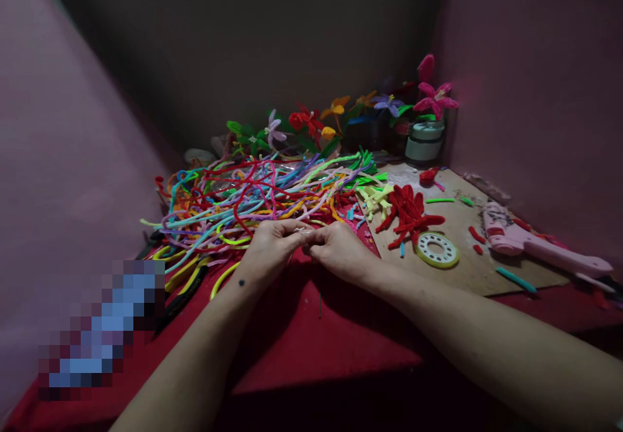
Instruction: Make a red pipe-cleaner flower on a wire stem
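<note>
My left hand [272, 250] and my right hand [341, 250] meet above the red cloth, fingertips pinched together. A small pale bit shows between them, mostly hidden by the fingers, and I cannot make out what it is. Below the hands a thin dark wire [320, 305] is visible; whether it joins the held piece is unclear. Just beyond my fingers spreads a tangled heap of many-coloured pipe cleaners [253, 192]. To the right of my right hand, bent red pipe cleaner pieces [409, 215] and pale yellow ones [376, 200] lie on a brown board [467, 270].
A tape roll [437, 250] and a pink long-handled device [540, 244] lie on the board. Pipe cleaner flowers [306, 120] line the back, near a lidded jar [424, 141]. Yellow-and-black tool handles [187, 286] and a pixelated area are at left. Walls close both sides.
</note>
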### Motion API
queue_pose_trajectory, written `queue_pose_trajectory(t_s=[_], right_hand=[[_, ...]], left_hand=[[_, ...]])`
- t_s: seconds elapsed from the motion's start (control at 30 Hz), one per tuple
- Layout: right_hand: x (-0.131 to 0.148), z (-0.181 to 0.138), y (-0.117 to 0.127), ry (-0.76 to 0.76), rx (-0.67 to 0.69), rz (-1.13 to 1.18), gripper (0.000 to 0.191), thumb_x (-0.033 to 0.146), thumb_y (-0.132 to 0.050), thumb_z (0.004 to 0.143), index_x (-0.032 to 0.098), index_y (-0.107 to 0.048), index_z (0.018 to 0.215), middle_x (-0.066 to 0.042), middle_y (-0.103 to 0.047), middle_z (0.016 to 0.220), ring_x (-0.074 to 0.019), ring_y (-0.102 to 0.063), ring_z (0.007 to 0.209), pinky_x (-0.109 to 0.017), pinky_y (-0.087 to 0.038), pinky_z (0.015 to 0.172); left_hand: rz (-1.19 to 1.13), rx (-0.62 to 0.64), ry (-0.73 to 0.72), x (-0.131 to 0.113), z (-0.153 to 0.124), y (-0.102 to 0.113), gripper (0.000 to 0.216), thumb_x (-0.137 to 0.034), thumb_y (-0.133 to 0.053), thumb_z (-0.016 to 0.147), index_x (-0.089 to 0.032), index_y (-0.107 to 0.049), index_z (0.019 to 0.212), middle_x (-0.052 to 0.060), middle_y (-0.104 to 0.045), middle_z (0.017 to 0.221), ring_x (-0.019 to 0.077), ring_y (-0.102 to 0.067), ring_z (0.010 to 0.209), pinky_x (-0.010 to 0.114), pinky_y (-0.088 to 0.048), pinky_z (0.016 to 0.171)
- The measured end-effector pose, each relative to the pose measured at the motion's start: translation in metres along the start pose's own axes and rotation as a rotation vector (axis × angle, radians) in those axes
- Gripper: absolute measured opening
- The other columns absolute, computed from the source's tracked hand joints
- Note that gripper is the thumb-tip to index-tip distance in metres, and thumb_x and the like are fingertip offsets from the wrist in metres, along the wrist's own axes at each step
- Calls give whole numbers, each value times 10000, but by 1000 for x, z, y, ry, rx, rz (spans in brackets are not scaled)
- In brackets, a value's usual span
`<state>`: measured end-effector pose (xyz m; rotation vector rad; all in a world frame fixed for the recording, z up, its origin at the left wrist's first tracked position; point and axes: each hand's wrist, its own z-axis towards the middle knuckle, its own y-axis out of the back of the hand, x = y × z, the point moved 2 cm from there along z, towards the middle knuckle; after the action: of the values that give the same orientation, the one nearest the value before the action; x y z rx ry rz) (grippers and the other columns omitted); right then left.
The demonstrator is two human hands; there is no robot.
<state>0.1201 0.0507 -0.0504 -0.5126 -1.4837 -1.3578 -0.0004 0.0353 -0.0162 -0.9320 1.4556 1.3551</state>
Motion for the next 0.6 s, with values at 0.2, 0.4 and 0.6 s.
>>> queue_pose_trajectory(t_s=[0.2,0.4,0.6], right_hand=[[-4,4,-1,-135,50,198,261,219,-567,713,150,-563,462,27,-461,408,-70,-346,403,-246,-239,451],[1,0,8,-235,-6,558,232,225,-616,675,151,-553,464,36,-442,372,-61,-335,350,-240,-208,399],[-7,6,8,-232,-31,890,165,276,-678,628,138,-611,568,34,-491,418,-58,-335,359,-241,-194,401]], left_hand=[[-511,-166,15,11,7,22,162,-278,-666,707,-126,-632,664,-56,-434,476,11,-266,357,131,-225,334],[-745,-29,106,14,11,30,178,-283,-607,771,-109,-596,738,16,-599,685,-14,-295,354,114,-255,324],[-626,67,156,13,7,19,214,-342,-603,766,-139,-549,722,-92,-311,441,9,-235,328,119,-199,325]])
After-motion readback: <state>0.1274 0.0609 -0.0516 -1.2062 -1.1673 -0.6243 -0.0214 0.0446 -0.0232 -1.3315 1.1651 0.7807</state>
